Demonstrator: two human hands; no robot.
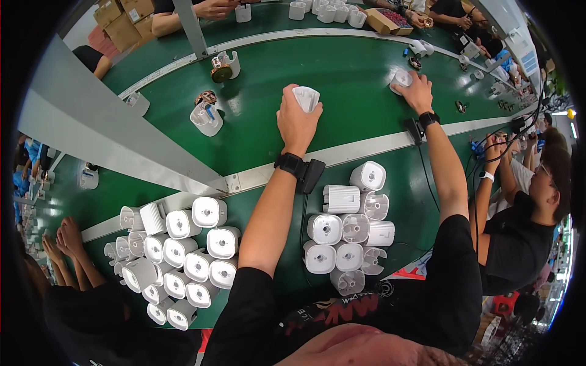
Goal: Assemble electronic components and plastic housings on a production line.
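Note:
My left hand (297, 122) is stretched out over the green conveyor belt (342, 79) and grips a white plastic housing (306, 97) from behind. My right hand (417, 91) reaches farther right on the belt and rests on another white housing (401, 78), fingers curled over it. Both wrists wear black bands with small black units. In front of me, on the near green table, a cluster of several white cylindrical housings (348, 235) lies between my arms.
A larger pile of white housings (177, 256) lies at the lower left. Two housings with copper parts (207, 116) ride the belt at left. A grey metal beam (122, 140) crosses diagonally. Other people work at right, left and across the belt; cardboard boxes (122, 21) stand far left.

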